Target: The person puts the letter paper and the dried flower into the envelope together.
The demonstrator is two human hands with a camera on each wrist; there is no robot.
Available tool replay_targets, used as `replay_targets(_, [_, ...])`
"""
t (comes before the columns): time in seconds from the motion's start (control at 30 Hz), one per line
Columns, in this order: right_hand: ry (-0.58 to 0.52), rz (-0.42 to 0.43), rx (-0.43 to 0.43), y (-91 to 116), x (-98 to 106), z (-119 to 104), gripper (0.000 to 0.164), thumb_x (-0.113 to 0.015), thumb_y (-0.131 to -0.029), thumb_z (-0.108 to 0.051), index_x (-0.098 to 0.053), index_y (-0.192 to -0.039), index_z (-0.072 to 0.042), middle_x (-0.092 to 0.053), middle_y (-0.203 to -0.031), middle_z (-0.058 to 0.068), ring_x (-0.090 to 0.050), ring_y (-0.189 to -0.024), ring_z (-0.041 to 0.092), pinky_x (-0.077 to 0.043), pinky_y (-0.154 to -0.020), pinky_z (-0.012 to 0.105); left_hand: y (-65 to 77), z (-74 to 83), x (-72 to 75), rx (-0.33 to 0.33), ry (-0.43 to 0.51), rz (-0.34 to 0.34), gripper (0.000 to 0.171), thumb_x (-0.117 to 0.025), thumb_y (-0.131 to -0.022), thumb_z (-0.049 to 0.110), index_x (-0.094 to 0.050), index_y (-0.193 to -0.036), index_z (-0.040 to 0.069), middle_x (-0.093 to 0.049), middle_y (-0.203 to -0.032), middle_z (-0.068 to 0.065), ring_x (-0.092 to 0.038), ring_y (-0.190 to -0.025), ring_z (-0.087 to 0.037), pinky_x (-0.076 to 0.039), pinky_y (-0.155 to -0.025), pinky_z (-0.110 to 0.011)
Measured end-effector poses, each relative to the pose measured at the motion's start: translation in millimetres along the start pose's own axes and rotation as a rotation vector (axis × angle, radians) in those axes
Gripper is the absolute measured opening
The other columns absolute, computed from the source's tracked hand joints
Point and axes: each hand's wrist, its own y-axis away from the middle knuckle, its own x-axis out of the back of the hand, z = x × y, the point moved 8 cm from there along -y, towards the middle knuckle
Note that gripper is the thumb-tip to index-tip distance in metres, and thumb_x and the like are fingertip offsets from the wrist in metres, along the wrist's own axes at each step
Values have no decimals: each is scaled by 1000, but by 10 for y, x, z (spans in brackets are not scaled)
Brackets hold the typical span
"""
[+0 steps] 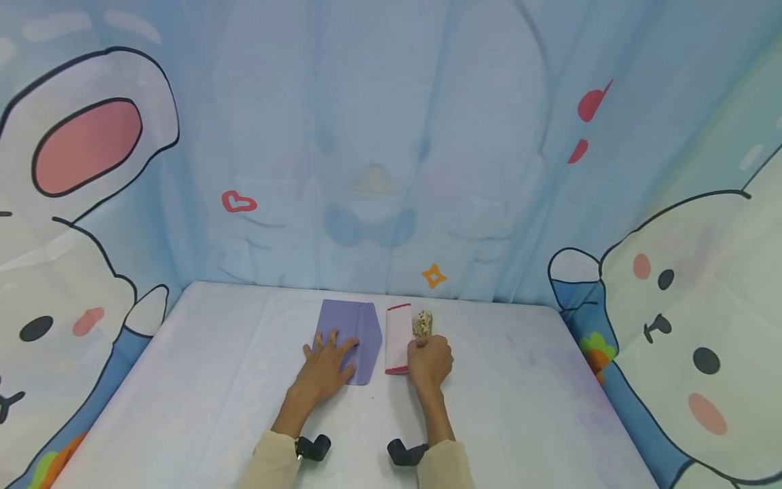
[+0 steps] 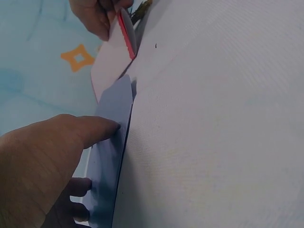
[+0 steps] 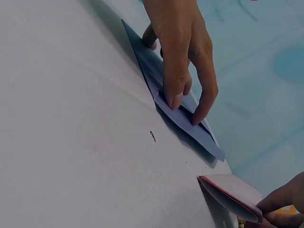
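Note:
A purple envelope [image 1: 366, 333] lies on the table with its pointed flap to the right. My left hand [image 1: 324, 372] rests on it, fingers spread, and the thumb and fingertips press the paper. Just right of the envelope is a folded white card [image 1: 398, 334] with red edges. In the right wrist view, the folded edge of the card [image 3: 232, 190] bulges slightly off the cloth. My right hand [image 1: 431, 361] pinches the card's right side. Beyond that hand sits a small gold-brown bundle [image 1: 423, 322], perhaps dried sprigs; its lower part is hidden.
A white cloth covers the table [image 1: 525, 387]. Behind it hangs a light blue curtain [image 1: 379, 136] with cartoon animals at both sides. A small dark speck [image 3: 152, 136] lies on the cloth near the envelope. Black wrist cameras [image 1: 313, 448] sit at both sleeves.

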Motion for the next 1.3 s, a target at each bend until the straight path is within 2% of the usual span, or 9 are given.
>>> replay_targets(0.2, [-51, -2, -34, -7, 26, 10, 14, -73, -90, -2, -83, -84, 6, -80, -82, 23, -75, -75, 39, -59, -73, 55, -5, -1, -2, -7, -4, 6, 53, -71, -104, 28, -59, -155, 19, -45, -165, -35, -35, -151, -71, -33, -113, -88])
replay_targets(0.37, [-82, 3, -80, 0, 36, 63, 14, -74, -91, -2, -83, -87, 7, -80, -81, 22, -75, -72, 35, -59, -69, 49, 1, -4, -7, -5, -6, 3, 52, -70, -104, 29, -60, -155, 19, -45, -165, -34, -36, -151, -71, -34, -112, -88])
replay_targets(0.57, [-129, 10, -70, -13, 43, 67, 13, -75, -91, -2, -83, -87, 7, -79, -77, 21, -73, -66, 32, -58, -67, 46, 3, -3, -13, -6, -8, -5, 52, -69, -105, 29, -59, -155, 19, -45, -165, -35, -36, -151, -70, -34, -113, -87])
replay_targets(0.77, [-198, -4, -85, -37, 25, 70, 13, -77, -93, -4, -83, -90, 7, -79, -78, 20, -70, -61, 24, -54, -61, 35, 0, -5, -9, -10, -8, -8, 52, -69, -105, 29, -59, -155, 19, -44, -165, -35, -36, -151, -71, -34, -112, -88])
replay_targets(0.97, [-234, -11, -96, -17, -2, -37, 13, -78, -94, -6, -84, -93, 5, -79, -81, 20, -69, -64, 21, -50, -58, 27, -10, -24, -8, -1, -1, -19, 53, -69, -105, 29, -58, -156, 19, -43, -166, -35, -34, -152, -71, -33, -113, -88])
replay_targets(1.23, [-239, -13, -56, 70, -87, -120, 10, -79, -89, -5, -83, -84, 3, -76, -72, 17, -68, -64, 26, -52, -63, 35, -7, -11, 1, 7, 17, -22, 52, -71, -105, 28, -60, -154, 19, -43, -167, -35, -34, -153, -70, -33, -114, -88])
replay_targets(1.3, [-223, -11, -50, 95, -121, -104, 10, -80, -87, -6, -83, -81, 1, -75, -70, 14, -67, -62, 23, -52, -63, 37, -7, -12, -13, 9, 15, -24, 52, -71, -105, 28, -60, -155, 18, -43, -166, -35, -34, -153, -70, -33, -114, -87])
